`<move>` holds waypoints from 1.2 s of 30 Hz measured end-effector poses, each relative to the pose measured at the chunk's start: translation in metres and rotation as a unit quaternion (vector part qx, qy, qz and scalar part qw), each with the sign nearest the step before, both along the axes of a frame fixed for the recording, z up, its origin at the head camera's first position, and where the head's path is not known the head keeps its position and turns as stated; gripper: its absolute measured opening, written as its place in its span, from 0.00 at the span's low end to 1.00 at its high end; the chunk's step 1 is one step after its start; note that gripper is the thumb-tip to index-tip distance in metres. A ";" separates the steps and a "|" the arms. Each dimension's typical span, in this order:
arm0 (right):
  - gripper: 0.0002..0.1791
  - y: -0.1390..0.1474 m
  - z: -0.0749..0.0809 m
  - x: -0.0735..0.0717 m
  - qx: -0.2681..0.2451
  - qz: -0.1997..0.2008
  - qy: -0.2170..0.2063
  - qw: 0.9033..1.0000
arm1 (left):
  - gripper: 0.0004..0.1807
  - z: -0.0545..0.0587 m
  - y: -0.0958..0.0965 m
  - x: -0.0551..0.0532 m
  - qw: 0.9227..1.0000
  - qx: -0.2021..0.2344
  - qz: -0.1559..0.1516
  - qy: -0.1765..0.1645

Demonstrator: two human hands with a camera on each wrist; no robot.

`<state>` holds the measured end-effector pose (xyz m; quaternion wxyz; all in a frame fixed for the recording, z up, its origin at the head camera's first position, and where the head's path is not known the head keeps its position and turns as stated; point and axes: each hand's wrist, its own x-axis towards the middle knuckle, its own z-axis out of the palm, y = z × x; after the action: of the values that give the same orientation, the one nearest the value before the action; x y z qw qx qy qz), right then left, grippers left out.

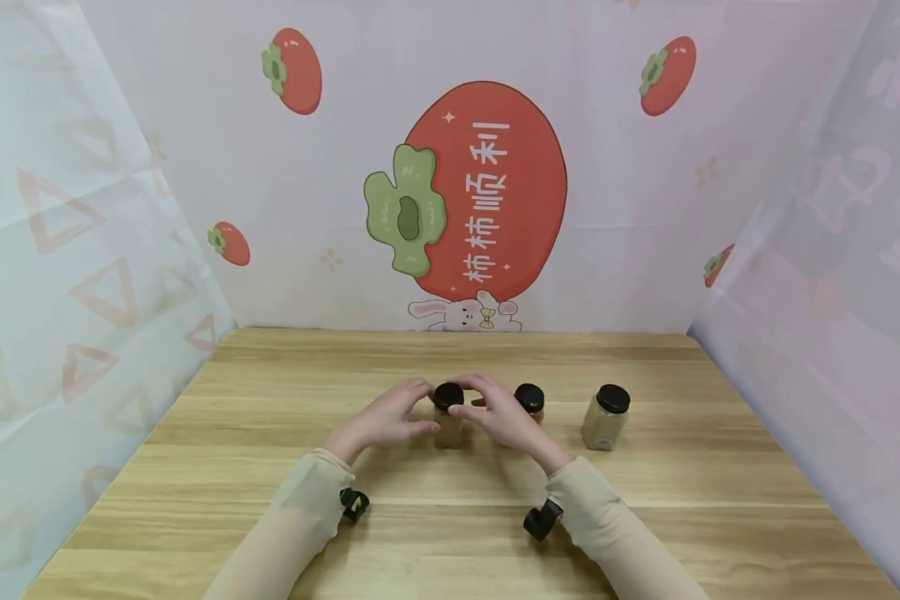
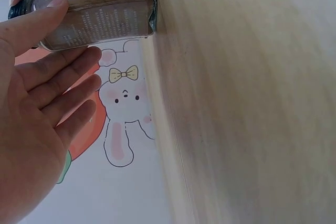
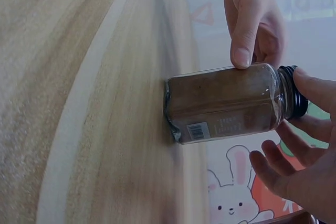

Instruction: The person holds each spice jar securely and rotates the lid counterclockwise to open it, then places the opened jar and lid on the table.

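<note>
Held jar [image 1: 448,432]: upright on the table [image 1: 450,558], between both hands.
Left hand [image 1: 388,417]: just beside the jar, thumb at the glass, other fingers loosely extended.
Right hand [image 1: 504,417]: pinches the black lid [image 1: 448,394].
Middle jar [image 1: 528,396]: partly hidden by the right hand.
Outer jar [image 1: 604,422]: farther right.

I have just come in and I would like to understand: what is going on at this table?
A person has both hands at a glass jar standing upright on the wooden table. The right hand pinches its black lid, which is on the neck. The left hand is beside the jar; how firmly it holds is unclear. To the right stand a partly hidden jar and a third jar, both with black lids on.
</note>
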<state>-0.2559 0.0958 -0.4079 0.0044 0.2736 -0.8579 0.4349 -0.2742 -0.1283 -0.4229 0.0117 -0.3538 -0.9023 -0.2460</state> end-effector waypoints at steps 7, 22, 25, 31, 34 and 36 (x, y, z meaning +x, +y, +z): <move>0.27 0.001 -0.001 0.000 -0.014 0.005 -0.002 1.000 | 0.24 0.000 0.000 0.000 1.000 0.000 0.012 -0.012; 0.27 -0.007 -0.007 0.005 -0.070 -0.052 -0.025 0.996 | 0.22 0.001 0.000 -0.001 0.999 0.019 0.025 -0.016; 0.26 -0.010 -0.008 0.006 -0.083 -0.064 -0.022 0.994 | 0.21 0.001 -0.001 -0.002 0.999 0.021 0.024 -0.013; 0.24 -0.013 -0.010 0.005 -0.103 -0.078 -0.018 0.991 | 0.21 0.000 -0.001 -0.003 0.999 0.023 0.025 -0.005; 0.23 -0.013 -0.011 0.005 -0.110 -0.078 -0.019 0.991 | 0.20 -0.001 -0.001 -0.004 0.999 0.026 0.026 0.000; 0.23 -0.013 -0.012 0.004 -0.113 -0.076 -0.019 0.991 | 0.20 -0.001 -0.001 -0.004 0.999 0.028 0.027 0.002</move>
<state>-0.2514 0.0826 -0.4199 0.0522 0.1969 -0.8216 0.5324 -0.2784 -0.1291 -0.4242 0.0302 -0.3296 -0.9043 -0.2696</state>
